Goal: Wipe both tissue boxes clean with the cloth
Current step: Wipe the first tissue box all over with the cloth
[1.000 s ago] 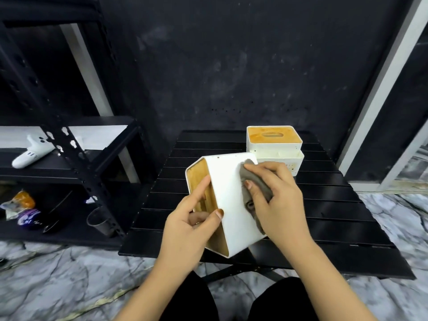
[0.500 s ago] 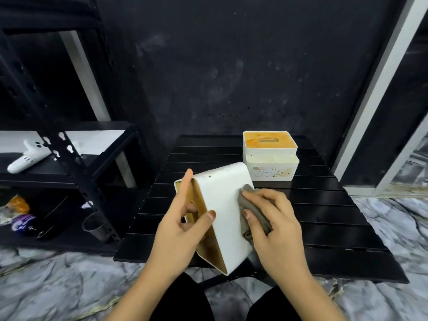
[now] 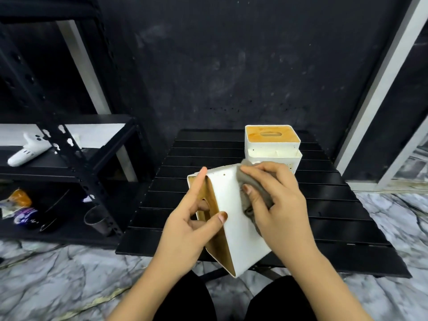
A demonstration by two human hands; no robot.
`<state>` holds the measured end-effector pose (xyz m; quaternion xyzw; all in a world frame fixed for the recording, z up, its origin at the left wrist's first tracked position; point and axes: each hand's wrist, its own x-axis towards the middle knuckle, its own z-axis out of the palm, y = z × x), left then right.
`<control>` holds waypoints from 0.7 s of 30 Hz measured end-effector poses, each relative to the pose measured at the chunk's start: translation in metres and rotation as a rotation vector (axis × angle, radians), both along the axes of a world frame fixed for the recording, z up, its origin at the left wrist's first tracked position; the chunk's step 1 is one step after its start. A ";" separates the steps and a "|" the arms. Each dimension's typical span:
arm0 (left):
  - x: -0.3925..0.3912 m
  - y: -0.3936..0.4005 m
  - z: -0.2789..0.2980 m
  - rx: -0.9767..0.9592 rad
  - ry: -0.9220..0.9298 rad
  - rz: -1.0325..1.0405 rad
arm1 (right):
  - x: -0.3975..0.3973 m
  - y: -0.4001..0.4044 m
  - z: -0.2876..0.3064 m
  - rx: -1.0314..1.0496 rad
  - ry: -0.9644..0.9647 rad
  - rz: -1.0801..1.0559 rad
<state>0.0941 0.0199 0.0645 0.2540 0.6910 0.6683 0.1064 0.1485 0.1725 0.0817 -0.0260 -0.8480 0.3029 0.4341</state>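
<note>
My left hand (image 3: 187, 228) grips a white tissue box (image 3: 231, 216) tipped on its side, its wooden lid facing left, thumb on the white wall and fingers over the lid's slot. My right hand (image 3: 278, 205) holds a grey cloth (image 3: 251, 188) bunched under its fingers and presses it against the box's upper right side. The box is held above the front of the black slatted table (image 3: 335, 216). A second white tissue box (image 3: 273, 147) with an orange-brown wooden lid stands upright at the back of the table, behind my right hand.
A black metal shelf (image 3: 69, 163) stands to the left, with a white handheld device (image 3: 27, 151) on it and bags and a cup on its lower level. A dark wall rises behind the table. Marble floor lies around it, and my dark-trousered legs are below.
My right hand has slid the cloth up the box's side toward its far top corner. The box is tilted further, with the lid turned more to the left.
</note>
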 end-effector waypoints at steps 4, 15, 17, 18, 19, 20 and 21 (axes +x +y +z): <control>0.001 0.004 -0.002 0.003 0.034 -0.002 | 0.005 -0.013 0.003 0.011 0.015 0.016; 0.000 0.004 -0.004 -0.028 0.038 -0.024 | 0.007 -0.003 0.019 0.019 -0.085 0.007; 0.002 0.004 -0.002 -0.023 0.042 -0.030 | 0.009 -0.016 0.021 0.057 -0.077 0.066; 0.003 0.004 -0.002 -0.019 0.040 -0.033 | 0.010 -0.020 0.021 0.070 -0.084 0.092; 0.003 0.004 -0.002 -0.018 0.036 -0.035 | 0.010 -0.020 0.021 0.068 -0.090 0.107; 0.003 0.003 -0.002 -0.021 0.033 -0.034 | 0.009 -0.018 0.021 0.053 -0.090 0.110; 0.002 0.003 -0.002 -0.029 0.032 -0.031 | 0.009 -0.013 0.021 0.034 -0.089 0.102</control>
